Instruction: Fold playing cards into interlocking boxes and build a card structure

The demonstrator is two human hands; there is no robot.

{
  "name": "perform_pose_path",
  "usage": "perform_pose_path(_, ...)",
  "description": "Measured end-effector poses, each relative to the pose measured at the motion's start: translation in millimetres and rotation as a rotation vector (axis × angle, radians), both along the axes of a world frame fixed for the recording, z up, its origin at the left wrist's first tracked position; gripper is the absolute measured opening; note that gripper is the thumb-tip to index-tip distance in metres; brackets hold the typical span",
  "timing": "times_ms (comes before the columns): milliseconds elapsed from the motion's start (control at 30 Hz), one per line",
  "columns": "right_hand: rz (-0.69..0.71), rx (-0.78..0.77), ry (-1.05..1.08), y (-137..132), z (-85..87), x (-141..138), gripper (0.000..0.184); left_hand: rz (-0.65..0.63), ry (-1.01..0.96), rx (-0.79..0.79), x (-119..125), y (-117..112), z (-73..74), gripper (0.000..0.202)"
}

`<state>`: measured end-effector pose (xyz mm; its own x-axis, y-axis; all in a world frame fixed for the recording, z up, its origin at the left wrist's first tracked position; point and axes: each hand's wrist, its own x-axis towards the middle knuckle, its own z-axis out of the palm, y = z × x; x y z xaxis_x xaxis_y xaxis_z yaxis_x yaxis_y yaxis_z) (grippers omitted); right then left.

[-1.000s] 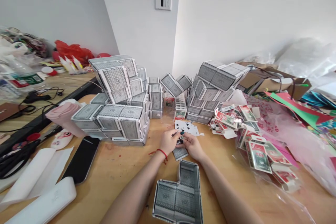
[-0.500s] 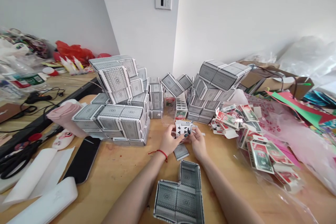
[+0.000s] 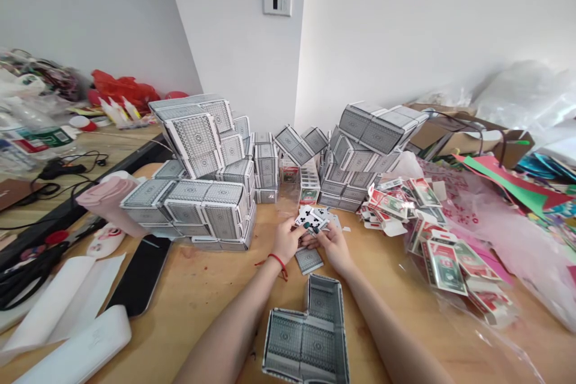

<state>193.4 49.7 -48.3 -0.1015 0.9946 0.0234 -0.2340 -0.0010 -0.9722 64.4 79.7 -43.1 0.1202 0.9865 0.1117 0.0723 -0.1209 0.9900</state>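
Both my left hand (image 3: 287, 241) and my right hand (image 3: 335, 246) grip playing cards (image 3: 308, 219) held low over the table, with a clubs face showing. Their thumbs press on the face from either side, and the fingers beneath are partly hidden. A red string bracelet (image 3: 279, 263) circles my left wrist. Just below my hands a playing card (image 3: 309, 260) lies back side up. Between my forearms sits an L-shaped open box (image 3: 310, 336) built from patterned cards. White card edges (image 3: 333, 220) show behind my right fingers.
Blocks built from cards stand in a left stack (image 3: 198, 204) and a right stack (image 3: 369, 144). Emptied card boxes (image 3: 443, 261) pile up at right beside clear plastic. A black phone (image 3: 141, 276), white case (image 3: 72, 351) and scissors (image 3: 27, 276) lie left.
The cards in my hands have tilted from near upright to a flatter, slanted angle. Both thumbs have come closer together over the face.
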Motion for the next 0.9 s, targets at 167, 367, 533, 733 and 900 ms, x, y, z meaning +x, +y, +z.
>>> perform_pose_path(167,-0.156,0.09,-0.109,1.2,1.5,1.5,0.028,-0.054,0.012,-0.036,-9.0,6.7,2.4,0.018)
perform_pose_path(367,-0.294,0.128,-0.233,6.0,2.2,11.4,0.021,-0.158,0.131,-0.017,-10.3,4.8,1.2,0.021)
perform_pose_path(533,-0.164,0.041,-0.054,1.1,5.2,3.8,0.018,-0.032,0.127,0.067,-6.7,3.6,-0.9,0.023)
perform_pose_path(733,-0.09,-0.049,0.087,-4.7,10.5,-9.4,0.021,0.041,0.09,0.156,-1.1,-2.1,3.2,0.019)
perform_pose_path(900,-0.072,-0.092,0.156,-5.3,10.5,-10.4,0.025,0.027,0.032,0.189,1.6,-5.2,4.6,0.019)
